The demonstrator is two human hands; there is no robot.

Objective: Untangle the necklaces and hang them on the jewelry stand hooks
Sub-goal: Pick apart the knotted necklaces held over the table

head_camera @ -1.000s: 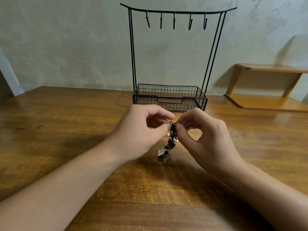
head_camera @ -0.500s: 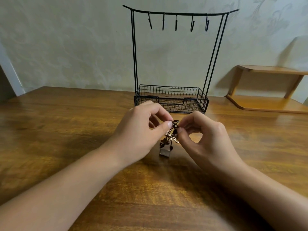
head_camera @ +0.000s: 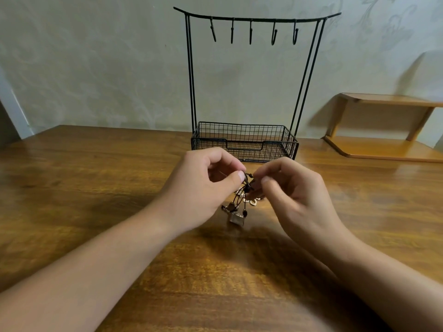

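Both hands work just above the table in front of the jewelry stand — the left hand and right hand each pinching the tangled necklaces — and the person would do best to loosen slack gently rather than pull the knot tight.

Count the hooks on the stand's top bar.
5. All hang in a row from the stand's top bar: far left, next, middle, then, far right. All empty; none hidden.
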